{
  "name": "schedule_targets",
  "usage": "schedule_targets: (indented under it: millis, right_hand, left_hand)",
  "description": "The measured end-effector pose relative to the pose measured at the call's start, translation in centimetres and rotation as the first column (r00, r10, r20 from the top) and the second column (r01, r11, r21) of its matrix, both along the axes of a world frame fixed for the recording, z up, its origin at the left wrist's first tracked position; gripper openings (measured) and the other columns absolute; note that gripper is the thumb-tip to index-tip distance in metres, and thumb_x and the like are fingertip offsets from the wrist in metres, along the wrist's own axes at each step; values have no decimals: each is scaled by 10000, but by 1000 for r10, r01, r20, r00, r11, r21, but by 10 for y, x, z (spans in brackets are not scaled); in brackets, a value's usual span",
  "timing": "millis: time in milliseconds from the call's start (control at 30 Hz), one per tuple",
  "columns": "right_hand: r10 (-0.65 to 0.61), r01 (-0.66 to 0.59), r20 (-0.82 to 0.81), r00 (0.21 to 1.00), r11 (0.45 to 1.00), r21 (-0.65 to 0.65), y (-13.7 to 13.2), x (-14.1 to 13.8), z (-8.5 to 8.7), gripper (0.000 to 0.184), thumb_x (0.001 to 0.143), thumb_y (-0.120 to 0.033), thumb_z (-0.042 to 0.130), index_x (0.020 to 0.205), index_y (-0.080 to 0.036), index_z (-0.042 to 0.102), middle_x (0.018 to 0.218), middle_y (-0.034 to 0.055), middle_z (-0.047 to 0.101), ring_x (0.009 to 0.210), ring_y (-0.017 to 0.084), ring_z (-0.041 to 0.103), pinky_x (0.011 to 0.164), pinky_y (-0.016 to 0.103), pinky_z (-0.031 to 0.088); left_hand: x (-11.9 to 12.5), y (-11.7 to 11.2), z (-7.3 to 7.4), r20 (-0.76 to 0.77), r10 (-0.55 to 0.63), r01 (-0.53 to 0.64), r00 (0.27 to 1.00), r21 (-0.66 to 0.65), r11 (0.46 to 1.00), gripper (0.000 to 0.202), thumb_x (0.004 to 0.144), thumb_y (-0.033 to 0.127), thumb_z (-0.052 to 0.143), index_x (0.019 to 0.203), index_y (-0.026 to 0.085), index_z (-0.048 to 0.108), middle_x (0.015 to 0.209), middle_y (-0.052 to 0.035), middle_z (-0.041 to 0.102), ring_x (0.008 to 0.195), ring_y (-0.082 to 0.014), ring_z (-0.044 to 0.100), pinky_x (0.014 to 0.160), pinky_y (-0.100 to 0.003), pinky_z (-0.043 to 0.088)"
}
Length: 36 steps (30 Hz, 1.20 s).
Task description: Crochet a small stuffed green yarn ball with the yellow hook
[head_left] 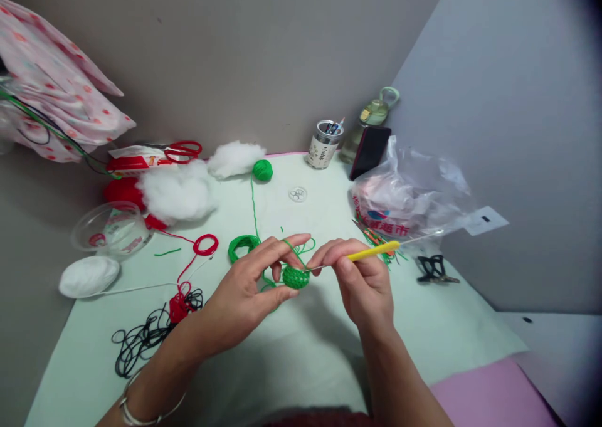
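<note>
My left hand pinches a small green crocheted piece between thumb and fingers above the pale green table. My right hand grips a yellow-handled crochet hook, its metal tip at the green piece. Green yarn runs from the piece over a loose green coil back to a green yarn ball near the wall.
White stuffing and red yarn lie at the back left, red scissors behind. A white yarn ball, black cord, a plastic bowl, a plastic bag, a pen tin, black clips.
</note>
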State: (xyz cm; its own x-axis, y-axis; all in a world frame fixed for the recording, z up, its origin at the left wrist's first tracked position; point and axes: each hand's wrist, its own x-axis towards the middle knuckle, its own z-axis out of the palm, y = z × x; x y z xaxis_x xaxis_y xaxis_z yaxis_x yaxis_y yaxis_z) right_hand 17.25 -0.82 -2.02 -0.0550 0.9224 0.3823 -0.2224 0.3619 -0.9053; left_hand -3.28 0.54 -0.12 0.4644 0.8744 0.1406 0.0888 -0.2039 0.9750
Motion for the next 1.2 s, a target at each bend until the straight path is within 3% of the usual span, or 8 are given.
schedule_targets:
  millis: [167, 300, 467, 533, 733, 933, 1033, 1200]
  right_hand:
    - [-23, 0, 223, 975, 995, 104, -3, 4, 4, 174, 1041, -200, 557, 1032, -239, 726, 943, 42, 741, 875, 185, 686, 773, 340, 553]
    - [-151, 4, 390, 908, 936, 353, -5, 1, 6, 259, 983, -58, 575, 1123, -234, 703, 977, 51, 742, 918, 195, 692, 816, 361, 551]
    - [-96, 32, 271, 958, 972, 231, -5, 0, 8, 197, 1024, -120, 534, 1045, -226, 699, 920, 45, 735, 849, 178, 695, 720, 322, 577]
    - [-144, 41, 322, 936, 951, 306, -5, -1, 9, 187, 1020, -116, 538, 1048, -215, 694, 913, 54, 734, 853, 181, 697, 734, 331, 586]
    - [-535, 106, 449, 716, 719, 687, -10, -10, 2, 246, 1004, -100, 562, 1201, -192, 678, 1061, 132, 749, 972, 227, 712, 743, 373, 626]
    - [-734, 155, 390, 556, 553, 819, -17, -11, -6, 283, 963, -49, 604, 1174, -175, 744, 1038, 99, 702, 977, 208, 698, 774, 327, 630]
    - [-724, 200, 369, 582, 568, 798, -19, -11, -5, 329, 925, -18, 648, 1191, -178, 756, 972, 77, 676, 946, 207, 693, 759, 332, 624]
    - [-619, 189, 412, 668, 677, 711, -18, -18, 1, 316, 985, -97, 573, 1256, -185, 711, 965, 87, 678, 918, 212, 683, 726, 357, 619]
  left_hand:
    - [-1, 2, 1, -54, -24, 24, 998, 0, 1000, 598, 886, 89, 689, 1420, 351, 628, 1029, 3, 675, 906, -149, 579, 879, -295, 505]
    - [1, 2, -4, -33, 27, -27, 999, 8, 1000, 605, 885, 97, 700, 1427, 354, 624, 1043, 4, 672, 911, -148, 580, 918, -310, 492]
    - [3, 0, -7, 29, 22, -23, 999, 39, 999, 629, 882, 55, 673, 1420, 377, 633, 1052, 3, 693, 939, -156, 594, 911, -307, 497]
    - [5, -1, -8, 50, 46, -47, 998, 22, 999, 635, 871, 68, 698, 1420, 381, 637, 1038, 6, 691, 914, -152, 595, 909, -308, 497]
    - [18, -7, -6, 170, 209, -153, 963, -291, 944, 664, 804, 192, 809, 1430, 332, 636, 1028, -16, 685, 974, -187, 611, 963, -347, 491]
    - [28, -16, 1, 341, 269, -103, 901, -434, 895, 558, 783, 310, 883, 1312, 322, 706, 1009, 1, 650, 984, -158, 634, 955, -289, 520]
    - [27, -18, 2, 406, 243, -34, 881, -458, 888, 529, 819, 326, 864, 1322, 336, 701, 1034, 1, 649, 989, -143, 638, 922, -256, 530]
    - [26, -14, -1, 400, 314, -75, 861, -511, 856, 631, 800, 315, 879, 1389, 298, 655, 1007, 0, 636, 991, -145, 627, 919, -254, 519]
